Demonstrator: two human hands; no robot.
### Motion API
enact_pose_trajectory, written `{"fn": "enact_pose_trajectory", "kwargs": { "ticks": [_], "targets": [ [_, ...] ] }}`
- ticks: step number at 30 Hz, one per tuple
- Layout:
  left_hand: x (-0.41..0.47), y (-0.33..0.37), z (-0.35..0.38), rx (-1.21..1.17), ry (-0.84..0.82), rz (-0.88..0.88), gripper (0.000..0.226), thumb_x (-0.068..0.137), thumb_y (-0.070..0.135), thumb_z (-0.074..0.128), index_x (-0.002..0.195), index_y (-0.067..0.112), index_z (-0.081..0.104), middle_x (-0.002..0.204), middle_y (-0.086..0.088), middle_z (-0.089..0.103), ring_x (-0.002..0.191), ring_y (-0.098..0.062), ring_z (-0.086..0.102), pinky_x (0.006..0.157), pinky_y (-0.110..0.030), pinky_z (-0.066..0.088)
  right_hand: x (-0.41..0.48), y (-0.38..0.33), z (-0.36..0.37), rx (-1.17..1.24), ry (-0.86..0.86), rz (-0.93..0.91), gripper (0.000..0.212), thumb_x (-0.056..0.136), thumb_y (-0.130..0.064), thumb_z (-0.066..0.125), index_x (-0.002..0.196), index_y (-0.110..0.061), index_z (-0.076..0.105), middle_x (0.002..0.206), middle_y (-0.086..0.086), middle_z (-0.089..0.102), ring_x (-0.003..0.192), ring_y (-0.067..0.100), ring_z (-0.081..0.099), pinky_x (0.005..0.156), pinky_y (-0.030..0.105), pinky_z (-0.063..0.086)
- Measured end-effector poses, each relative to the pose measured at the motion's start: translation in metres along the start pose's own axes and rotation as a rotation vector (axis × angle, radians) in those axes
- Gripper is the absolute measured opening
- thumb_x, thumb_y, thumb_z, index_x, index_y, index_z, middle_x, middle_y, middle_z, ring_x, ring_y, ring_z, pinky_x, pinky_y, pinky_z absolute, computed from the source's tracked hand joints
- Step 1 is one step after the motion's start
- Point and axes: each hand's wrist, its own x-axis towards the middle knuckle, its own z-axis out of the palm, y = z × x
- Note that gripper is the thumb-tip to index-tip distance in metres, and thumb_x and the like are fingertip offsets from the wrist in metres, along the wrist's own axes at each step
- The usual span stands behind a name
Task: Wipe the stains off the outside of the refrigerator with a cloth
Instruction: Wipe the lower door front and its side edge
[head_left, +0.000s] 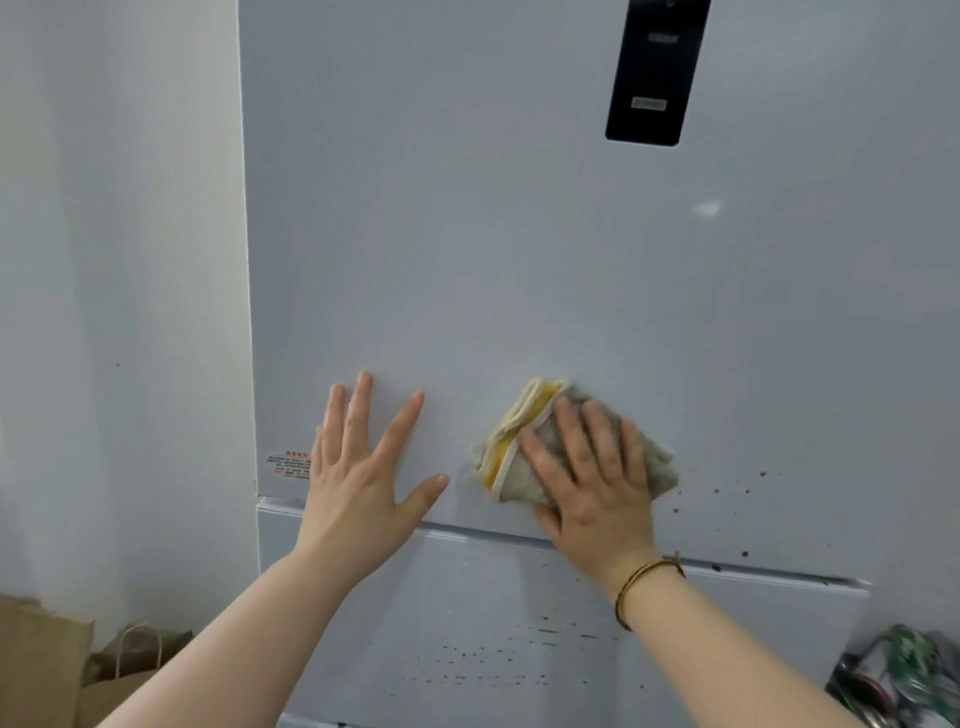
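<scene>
Refrigerator (519, 260): smooth, pale front with a soft sheen, flecked with dark specks (762, 474). Cloth (657, 467): coarse grey towelling, matt, edged in yellow and cream fabric tape. Control panel (657, 73): glossy black. Bag (135, 660): matt brown paper, twisted cord handle.

Home kitchen corner, white refrigerator (519, 234) against plain wall (119, 260), brown paper bags (104, 670) on floor

Black panel (655, 73) cut off at the top, markings blurred, sticker (290, 464) half hidden behind the left hand (363, 478), print too small to read, cloth (511, 441) partly under the right hand (597, 488), blurred colourful bundle (904, 675) cut off bottom right.
</scene>
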Motion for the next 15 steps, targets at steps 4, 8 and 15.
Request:
{"fn": "enact_pose_trajectory", "kwargs": {
  "ticks": [4, 8, 15],
  "targets": [
    [0.0, 0.0, 0.002, -0.005, 0.002, -0.006, 0.084, 0.082, 0.053, 0.052, 0.129, 0.039, -0.016, 0.135, 0.019, -0.031, 0.126, -0.001, -0.033, 0.111, -0.03, -0.011, -0.027, 0.01, 0.0, 0.025, -0.065, -0.401, 0.042, 0.097, -0.03, 0.025, 0.139, -0.024, 0.028, 0.156, 0.007, 0.004, 0.144, 0.024, -0.005, 0.117, 0.043, 0.002],
    [0.001, 0.009, 0.0, 0.007, 0.024, -0.042, 0.072, 0.087, 0.045, 0.051, 0.142, 0.037, 0.004, 0.139, 0.017, -0.024, 0.138, -0.01, -0.023, 0.113, -0.029, -0.008, -0.011, 0.062, -0.004, 0.019, -0.029, -0.597, 0.066, 0.09, -0.033, 0.04, 0.147, -0.021, 0.01, 0.156, 0.005, 0.006, 0.144, 0.023, -0.004, 0.117, 0.041, 0.001],
    [-0.001, 0.044, 0.025, 0.12, 0.155, 0.186, 0.06, 0.087, 0.053, 0.028, 0.135, 0.018, 0.034, 0.146, -0.007, 0.02, 0.132, -0.026, 0.015, 0.106, -0.031, 0.012, 0.02, 0.114, -0.032, -0.003, 0.086, 0.068, 0.044, 0.091, -0.041, 0.033, 0.131, -0.023, 0.037, 0.141, 0.01, 0.027, 0.132, 0.03, 0.023, 0.112, 0.04, 0.007]
  ]
}}
